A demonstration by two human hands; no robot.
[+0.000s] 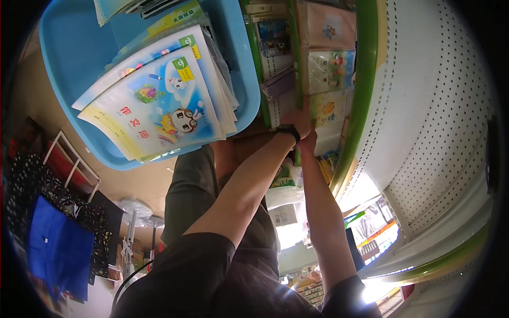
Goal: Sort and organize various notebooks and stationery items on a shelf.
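My left hand (298,119), with a dark watch (289,131) on its wrist, reaches into a shaded shelf with green edges (298,59). My right hand (309,141) is close beside it, partly overlapping it from this angle. Shadow and blur hide the fingers of both, so I cannot tell what they grip. Nearby on the shelf are thin packets and booklets with cartoon covers, among them a pink one (330,30), one with cartoon figures (330,71) and a yellow-green one (328,107). A purple packet (280,83) lies on the left side of the green divider.
At upper left, a light-blue plastic basket (248,85) holds several exercise books (159,103) with cartoon covers. White perforated shelf panels (449,79) curve along the right. A blue cloth item (59,246) hangs at lower left by a white metal frame (75,163). Tiled floor (119,175) shows below the basket.
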